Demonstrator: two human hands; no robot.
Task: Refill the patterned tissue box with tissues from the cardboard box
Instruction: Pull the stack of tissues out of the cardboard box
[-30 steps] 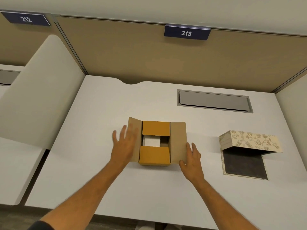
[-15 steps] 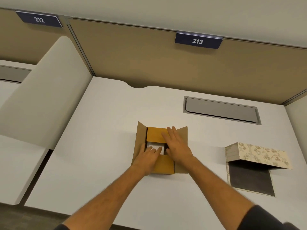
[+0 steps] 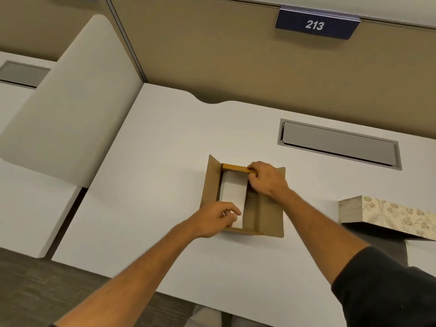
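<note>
An open cardboard box [image 3: 269, 215] lies mid-desk with its flaps spread. Inside it shows a white tissue pack [image 3: 233, 190]. My left hand [image 3: 215, 218] grips the near end of the pack at the box's front edge. My right hand [image 3: 266, 178] curls over the far inner flap [image 3: 234, 167] at the box's back right, fingers closed on it. The patterned tissue box [image 3: 387, 215], cream with a floral print, stands at the right with its lid raised over a dark base [image 3: 382, 246].
The white desk [image 3: 165, 161] has a grey cable hatch [image 3: 339, 143] behind the boxes. A tan partition with a "213" sign [image 3: 315, 24] runs along the back. A curved white divider [image 3: 70, 102] stands on the left.
Both hands moved from the outer flaps onto the box's middle, then parted the inner flaps. The white tissue pack is now exposed and my left hand holds its near end.
</note>
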